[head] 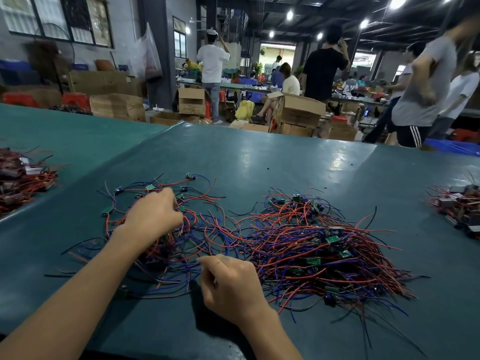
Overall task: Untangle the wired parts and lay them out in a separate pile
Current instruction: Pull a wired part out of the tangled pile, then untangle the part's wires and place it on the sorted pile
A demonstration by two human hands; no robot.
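Thin coloured wires (220, 231) on a glossy table (259, 157).
The left hand (155, 214) clutches the loose spread (166, 189); the right hand (231, 284) pinches wires beside the dense tangle (324, 255).

The table (285, 157) wears a teal sheet, smooth and glossy like vinyl, and it throws back the ceiling lights in pale patches. The wires (311, 245) have slick plastic sleeves in red, blue and black, with a faint sheen. Their small boards (332, 239) are flat and green. Behind, the boxes (298, 110) are matt brown cardboard, and a clear plastic bag (149, 55) hangs crinkled.
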